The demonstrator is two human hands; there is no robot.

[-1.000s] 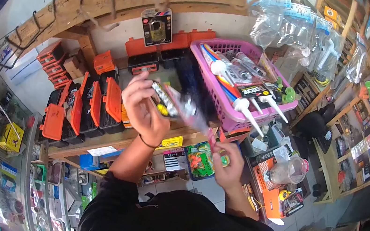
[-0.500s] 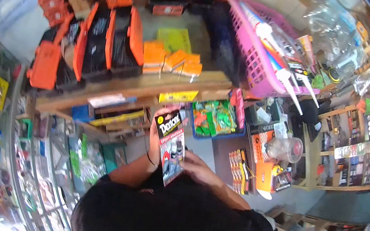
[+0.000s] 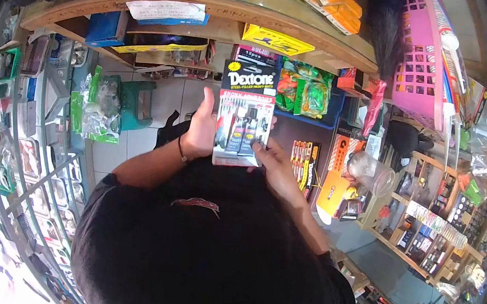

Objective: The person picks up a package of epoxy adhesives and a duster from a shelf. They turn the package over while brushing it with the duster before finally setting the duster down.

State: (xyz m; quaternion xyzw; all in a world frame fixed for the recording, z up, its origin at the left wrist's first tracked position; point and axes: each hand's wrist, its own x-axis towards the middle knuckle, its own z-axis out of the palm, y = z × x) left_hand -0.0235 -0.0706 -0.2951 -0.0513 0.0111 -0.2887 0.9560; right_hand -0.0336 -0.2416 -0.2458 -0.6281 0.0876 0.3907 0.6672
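Observation:
A blister pack of Dextone epoxy adhesive (image 3: 245, 115) is held upright in front of my chest, its printed front facing me. Two dark tubes show through the clear lower part. My left hand (image 3: 198, 132) supports the pack at its left edge, the thumb raised off it and the fingers mostly hidden behind the card. My right hand (image 3: 275, 168) grips the lower right corner, thumb on the front. A black cord circles my left wrist.
A wooden shelf (image 3: 214, 3) runs across just beyond the pack, with a yellow box (image 3: 278, 40) below its edge. To the right are a blue tray (image 3: 331, 111) of green packets, a clear plastic jar (image 3: 374, 175) and a pink basket (image 3: 419, 65). Glass shelving (image 3: 33, 185) stands left.
My view has tipped downward and the shelf sits higher in it. The pack has turned from tilted to upright, facing me. My left thumb now stands away from the card.

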